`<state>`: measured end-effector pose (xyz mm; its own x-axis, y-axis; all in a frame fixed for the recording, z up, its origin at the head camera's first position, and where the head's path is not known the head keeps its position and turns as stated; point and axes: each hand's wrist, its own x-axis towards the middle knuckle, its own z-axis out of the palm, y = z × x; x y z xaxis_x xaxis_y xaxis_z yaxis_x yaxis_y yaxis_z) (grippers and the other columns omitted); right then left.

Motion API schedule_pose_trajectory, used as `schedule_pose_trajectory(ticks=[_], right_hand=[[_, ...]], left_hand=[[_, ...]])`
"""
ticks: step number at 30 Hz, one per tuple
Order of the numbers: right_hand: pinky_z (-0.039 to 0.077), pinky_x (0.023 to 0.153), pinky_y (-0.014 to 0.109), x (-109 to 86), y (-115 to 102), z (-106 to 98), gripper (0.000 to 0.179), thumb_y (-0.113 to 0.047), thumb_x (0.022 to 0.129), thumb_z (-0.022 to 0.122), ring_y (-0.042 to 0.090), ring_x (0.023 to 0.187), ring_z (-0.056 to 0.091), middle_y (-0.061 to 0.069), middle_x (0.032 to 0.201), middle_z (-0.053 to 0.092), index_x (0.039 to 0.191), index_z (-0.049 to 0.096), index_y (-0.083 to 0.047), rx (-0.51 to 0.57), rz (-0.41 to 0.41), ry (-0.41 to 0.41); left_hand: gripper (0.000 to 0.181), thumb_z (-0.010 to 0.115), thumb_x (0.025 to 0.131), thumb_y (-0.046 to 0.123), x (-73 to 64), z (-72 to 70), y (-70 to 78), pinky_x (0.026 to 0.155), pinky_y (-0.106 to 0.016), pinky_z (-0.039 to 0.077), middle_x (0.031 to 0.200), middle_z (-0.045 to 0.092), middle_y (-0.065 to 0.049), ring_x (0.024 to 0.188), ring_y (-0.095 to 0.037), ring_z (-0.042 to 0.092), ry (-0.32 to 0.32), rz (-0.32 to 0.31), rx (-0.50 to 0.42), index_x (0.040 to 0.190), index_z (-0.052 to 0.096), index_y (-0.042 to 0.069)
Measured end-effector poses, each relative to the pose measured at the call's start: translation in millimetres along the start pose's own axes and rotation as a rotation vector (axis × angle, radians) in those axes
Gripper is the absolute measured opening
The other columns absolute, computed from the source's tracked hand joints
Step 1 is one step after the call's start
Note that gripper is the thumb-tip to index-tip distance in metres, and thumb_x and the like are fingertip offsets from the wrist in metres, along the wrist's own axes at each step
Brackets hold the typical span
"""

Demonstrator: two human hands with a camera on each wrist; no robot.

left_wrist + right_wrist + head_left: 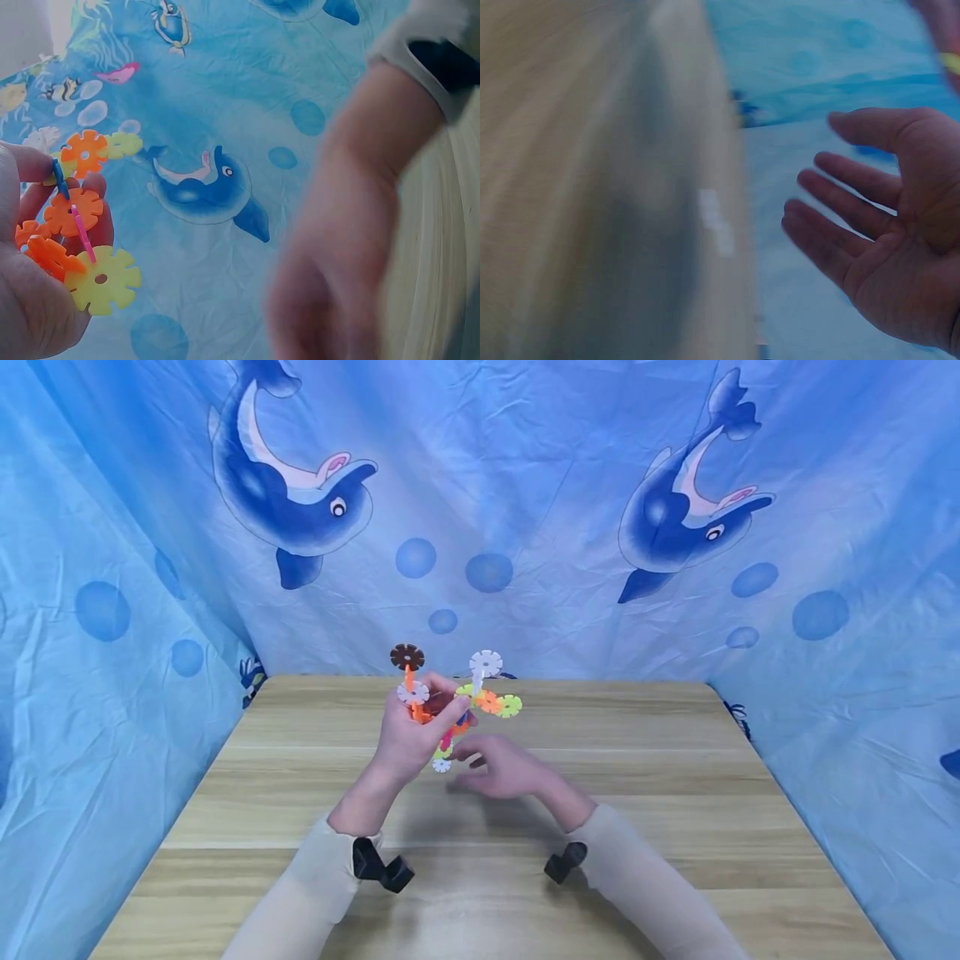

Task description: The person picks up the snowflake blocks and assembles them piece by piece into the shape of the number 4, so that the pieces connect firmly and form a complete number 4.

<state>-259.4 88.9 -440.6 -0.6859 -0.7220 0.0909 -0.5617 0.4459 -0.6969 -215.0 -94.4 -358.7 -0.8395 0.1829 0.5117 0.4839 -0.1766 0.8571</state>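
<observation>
My left hand (408,737) holds up a branching build of slotted plastic discs (489,700), with its thumb and fingers around the middle. A brown disc (407,657) tops one arm of the build and a white disc (486,662) tops another. In the left wrist view, orange discs (85,153) and a yellow-green disc (105,280) sit by the palm, joined by a pink piece and a blue one. My right hand (504,766) is just right of the build's lower end. In the right wrist view that hand (885,210) has spread, loose fingers and holds nothing.
Both hands are above a wooden table (637,760). Behind and at both sides hangs a blue curtain (555,502) printed with dolphins and bubbles. A black wrist mount (381,865) sits on the left sleeve, and another mount (566,862) on the right.
</observation>
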Motion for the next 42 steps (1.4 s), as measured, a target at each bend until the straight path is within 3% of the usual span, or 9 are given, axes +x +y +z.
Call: schedule_pose_trajectory(ticks=[5,8,16,20,23,28,32,38,42], right_hand=[[0.058,0.105,0.039,15.3,13.4,27.4,0.041,-0.02,0.1,0.073,0.024,0.114,0.066,0.013,0.124,0.071,0.137,0.065,-0.004,-0.247,0.06,-0.208],[0.057,0.099,0.035,16.1,16.7,35.5,0.041,-0.022,0.1,0.073,0.02,0.105,0.06,0.011,0.115,0.067,0.137,0.065,-0.006,-0.354,0.106,-0.238],[0.055,0.08,0.024,12.3,17.5,39.2,0.024,-0.006,0.092,0.076,0.012,0.087,0.056,0.003,0.1,0.063,0.116,0.077,-0.006,-0.401,0.226,-0.121],[0.054,0.075,0.022,11.2,23.1,41.0,0.012,-0.003,0.09,0.077,0.011,0.081,0.057,0.003,0.093,0.064,0.102,0.079,-0.004,-0.374,0.226,-0.05],[0.051,0.073,0.024,8.6,26.7,36.6,0.011,-0.005,0.088,0.08,0.012,0.082,0.056,0.001,0.09,0.061,0.095,0.072,-0.006,-0.36,0.233,-0.053],[0.048,0.069,0.024,-0.8,33.5,28.6,0.014,-0.008,0.094,0.075,0.01,0.075,0.053,-0.004,0.081,0.058,0.087,0.064,-0.012,-0.337,0.242,-0.055],[0.048,0.065,0.024,-11.1,39.5,15.1,0.011,-0.007,0.097,0.071,0.008,0.071,0.054,-0.004,0.078,0.063,0.088,0.07,-0.012,-0.296,0.201,0.059],[0.057,0.066,0.027,-27.9,34.2,-29.8,0.011,-0.007,0.097,0.069,0.013,0.075,0.064,0.003,0.088,0.072,0.106,0.074,-0.007,-0.189,0.274,0.263],[0.059,0.065,0.025,-39.7,22.6,-56.4,0.016,-0.005,0.099,0.067,0.016,0.076,0.067,0.012,0.091,0.074,0.113,0.07,0.0,-0.078,0.278,0.5]], left_hand=[[0.011,0.068,0.096,-0.004,-0.9,1.8,0.0,0.079,-0.027,0.067,0.088,0.075,0.002,0.076,-0.012,0.078,-0.013,0.007,-0.02,0.103,0.061,-0.01],[0.011,0.068,0.097,-0.003,-2.0,1.5,0.5,0.08,-0.027,0.067,0.088,0.075,0.0,0.076,-0.012,0.079,-0.013,-0.006,-0.014,0.104,0.062,-0.009],[0.009,0.067,0.096,-0.004,-3.8,0.2,-0.2,0.077,-0.027,0.067,0.087,0.074,0.001,0.076,-0.014,0.079,-0.004,0.01,-0.045,0.103,0.064,0.0],[0.031,0.065,0.09,-0.013,-4.8,-0.2,-1.6,0.08,-0.028,0.067,0.095,0.069,0.0,0.082,-0.014,0.079,-0.056,0.039,-0.154,0.11,0.06,0.011],[0.04,0.064,0.087,-0.018,-4.1,-1.4,-1.3,0.083,-0.032,0.068,0.101,0.065,-0.005,0.088,-0.016,0.078,-0.129,0.013,-0.191,0.118,0.052,0.005],[0.037,0.067,0.089,-0.017,-2.9,-1.8,-0.7,0.081,-0.036,0.068,0.102,0.062,-0.013,0.086,-0.027,0.078,-0.18,-0.087,-0.099,0.118,0.047,-0.007],[0.036,0.073,0.089,-0.012,-2.1,-1.8,-1.8,0.082,-0.035,0.068,0.106,0.064,-0.02,0.091,-0.029,0.078,-0.145,-0.117,0.013,0.121,0.055,-0.008],[0.043,0.079,0.088,-0.005,-1.9,-3.4,-2.1,0.08,-0.027,0.066,0.112,0.068,-0.022,0.093,-0.023,0.075,-0.092,-0.1,0.158,0.128,0.064,-0.001],[0.042,0.082,0.088,-0.002,-3.2,-4.6,-2.8,0.082,-0.025,0.065,0.118,0.071,-0.019,0.101,-0.031,0.073,-0.105,-0.08,0.242,0.128,0.069,0.002]])
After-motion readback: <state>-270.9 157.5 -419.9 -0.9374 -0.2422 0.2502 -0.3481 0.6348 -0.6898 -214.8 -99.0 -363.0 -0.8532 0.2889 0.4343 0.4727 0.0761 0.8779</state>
